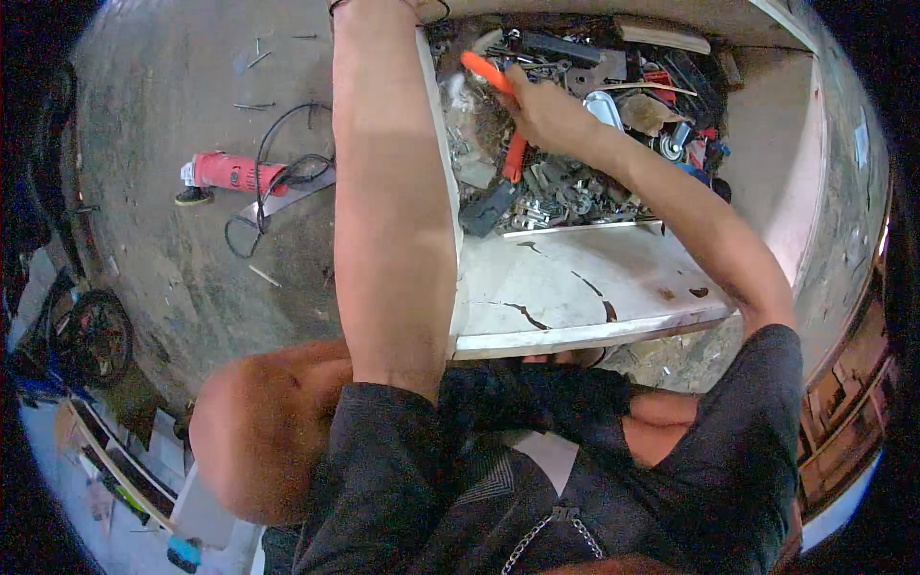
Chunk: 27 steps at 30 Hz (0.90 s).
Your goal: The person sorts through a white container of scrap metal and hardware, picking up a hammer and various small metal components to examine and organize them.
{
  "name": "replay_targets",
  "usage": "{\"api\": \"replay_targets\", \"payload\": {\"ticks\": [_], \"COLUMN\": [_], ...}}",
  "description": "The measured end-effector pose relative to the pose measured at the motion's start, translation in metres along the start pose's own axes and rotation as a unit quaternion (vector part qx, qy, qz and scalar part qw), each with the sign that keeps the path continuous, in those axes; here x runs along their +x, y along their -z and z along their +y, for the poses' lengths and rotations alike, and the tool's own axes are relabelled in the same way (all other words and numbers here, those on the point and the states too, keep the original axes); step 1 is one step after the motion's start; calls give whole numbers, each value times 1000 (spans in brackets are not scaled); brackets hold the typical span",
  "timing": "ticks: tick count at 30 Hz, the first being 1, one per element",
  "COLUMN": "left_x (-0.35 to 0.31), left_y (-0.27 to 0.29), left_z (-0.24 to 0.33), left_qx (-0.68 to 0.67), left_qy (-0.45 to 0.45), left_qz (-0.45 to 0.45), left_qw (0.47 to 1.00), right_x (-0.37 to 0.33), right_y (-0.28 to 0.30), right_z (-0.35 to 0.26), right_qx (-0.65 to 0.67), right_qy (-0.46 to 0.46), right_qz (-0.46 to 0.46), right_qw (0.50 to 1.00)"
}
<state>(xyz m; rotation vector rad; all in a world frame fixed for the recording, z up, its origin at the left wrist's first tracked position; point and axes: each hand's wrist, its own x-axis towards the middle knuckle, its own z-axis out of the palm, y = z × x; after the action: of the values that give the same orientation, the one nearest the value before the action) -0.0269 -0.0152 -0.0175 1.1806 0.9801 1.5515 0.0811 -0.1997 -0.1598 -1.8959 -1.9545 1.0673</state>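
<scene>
My right hand (551, 115) is closed round an orange handle (489, 73) over a white-edged wooden drawer (594, 278) full of jumbled tools and metal parts. Below my fingers another orange length (515, 158) runs down to a dark grey, blade-like piece (489, 209); I cannot tell whether it belongs to the same tool. My left forearm (393, 192) stretches forward past the drawer's left side, and its hand lies beyond the top edge of the picture. Near my right wrist are a shiny metal-and-white piece (604, 110) and a spray can (674, 142).
On the concrete floor to the left lies a red angle grinder (230, 172) with its black cord (261, 225) looped beside it. Several loose screws or nails (254, 105) are scattered farther off. A spoked wheel (99, 335) stands at the far left, and my bent knee (254, 431) is close by.
</scene>
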Motion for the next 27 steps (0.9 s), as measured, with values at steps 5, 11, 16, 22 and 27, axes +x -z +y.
{"api": "replay_targets", "payload": {"ticks": [5,11,16,22,27], "left_x": [-1,-3,-3,1,1], "left_y": [-1,1,-1,-2,2], "left_z": [3,4,6,6,4], "left_qx": [-1,-9,-42,-43,-47], "left_qy": [8,13,11,37,31], "left_qz": [1,7,-2,9,5], "left_qw": [1000,1000,999,998,998], "right_x": [-33,-76,-23,3,-3], "right_y": [23,26,21,6,-5], "right_z": [2,6,-8,-4,-2], "right_qx": [1,-6,25,19,25], "right_qy": [-17,13,37,1,-5], "right_qz": [-33,-99,52,29,19], "right_qw": [999,995,998,999,999]}}
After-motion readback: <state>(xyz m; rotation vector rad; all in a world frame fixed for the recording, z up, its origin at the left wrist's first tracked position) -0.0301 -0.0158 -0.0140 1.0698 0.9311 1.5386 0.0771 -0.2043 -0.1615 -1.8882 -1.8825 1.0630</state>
